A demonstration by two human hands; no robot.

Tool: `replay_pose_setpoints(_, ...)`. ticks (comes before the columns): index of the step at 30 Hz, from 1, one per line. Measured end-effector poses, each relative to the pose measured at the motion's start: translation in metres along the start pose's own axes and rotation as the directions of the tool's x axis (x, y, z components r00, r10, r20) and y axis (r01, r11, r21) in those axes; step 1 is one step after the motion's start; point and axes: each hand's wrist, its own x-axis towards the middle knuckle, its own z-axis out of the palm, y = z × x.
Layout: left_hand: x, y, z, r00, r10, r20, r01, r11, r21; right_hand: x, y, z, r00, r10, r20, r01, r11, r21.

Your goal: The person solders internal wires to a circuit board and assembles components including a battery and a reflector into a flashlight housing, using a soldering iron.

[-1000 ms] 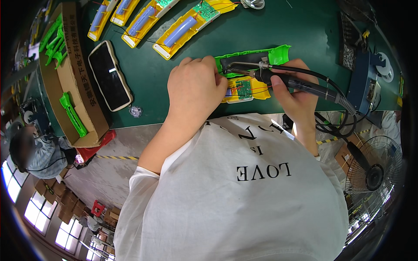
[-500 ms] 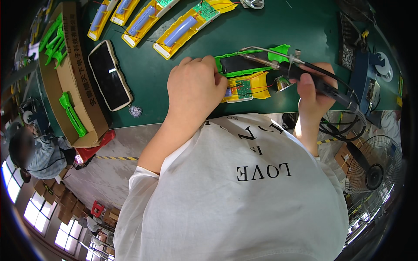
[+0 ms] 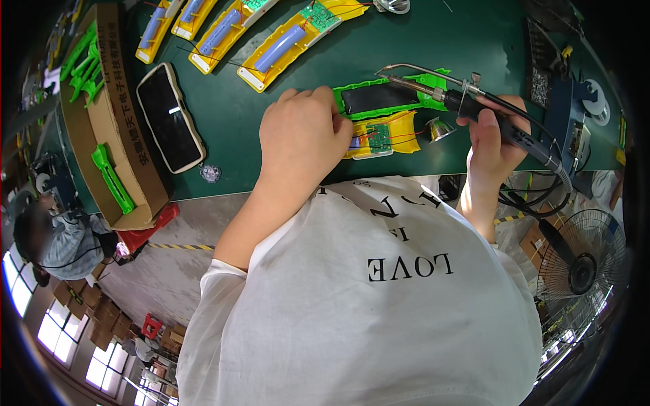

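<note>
My left hand is closed over the left ends of a green flashlight housing half and a yellow one, hiding those ends. A dark panel lies along the green half. In the yellow half are a green circuit board, red wires and part of a blue battery; wires run to a small reflector lamp at its right. My right hand grips a soldering iron with a thin metal feed tube. The iron's tip hangs over the far edge of the green half.
Several yellow housings with blue batteries lie along the far side of the green table. On the left are a phone and a cardboard box holding green parts. Far right stands a blue device with a reel; a fan is below it.
My right hand has shifted slightly right with the soldering iron, drawing its tip right and toward the far edge of the green half. The left hand stays in place.
</note>
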Motion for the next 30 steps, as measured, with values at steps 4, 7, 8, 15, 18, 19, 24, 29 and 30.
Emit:
replay_pose_setpoints(4,0.0,0.0,-0.001,1.0,-0.008,0.007,0.008,1.0,0.002,0.001,0.002,-0.002,1.0,0.012,0.005,-0.012,1.0,-0.007)
replay_pose_setpoints(7,0.0,0.002,-0.003,1.0,-0.002,0.017,0.002,1.0,0.005,0.001,0.002,-0.002,1.0,0.019,-0.012,-0.019,1.0,0.003)
replay_pose_setpoints(8,-0.001,0.004,-0.005,1.0,0.0,0.018,0.0,1.0,0.006,0.002,0.002,-0.003,1.0,0.014,-0.015,-0.014,1.0,-0.008)
replay_pose_setpoints(15,0.012,0.02,-0.005,0.973,0.159,-0.166,-0.161,0.987,-0.004,0.005,0.003,-0.006,0.996,-0.044,-0.083,0.044,0.999,-0.001)
replay_pose_setpoints(18,0.026,0.022,0.008,0.948,0.279,-0.15,-0.288,0.957,-0.037,0.004,0.002,-0.01,0.994,-0.031,-0.107,0.029,0.999,-0.014)
replay_pose_setpoints(19,0.029,0.02,0.012,0.929,0.34,-0.146,-0.35,0.936,-0.048,0.004,0.002,-0.012,0.993,-0.036,-0.113,0.034,0.999,-0.013)
replay_pose_setpoints(24,0.029,0.017,0.004,0.957,0.291,0.012,-0.291,0.956,0.027,0.0,0.005,-0.02,0.992,0.026,-0.127,-0.03,0.999,-0.031)
replay_pose_setpoints(29,0.023,0.019,-0.003,0.916,0.399,-0.05,-0.402,0.907,-0.124,0.0,0.003,-0.02,0.99,0.027,-0.14,-0.028,1.0,-0.005)
replay_pose_setpoints(30,0.021,0.02,-0.003,0.915,0.4,-0.048,-0.402,0.907,-0.122,0.0,0.003,-0.02,0.99,0.011,-0.139,-0.013,1.0,-0.007)
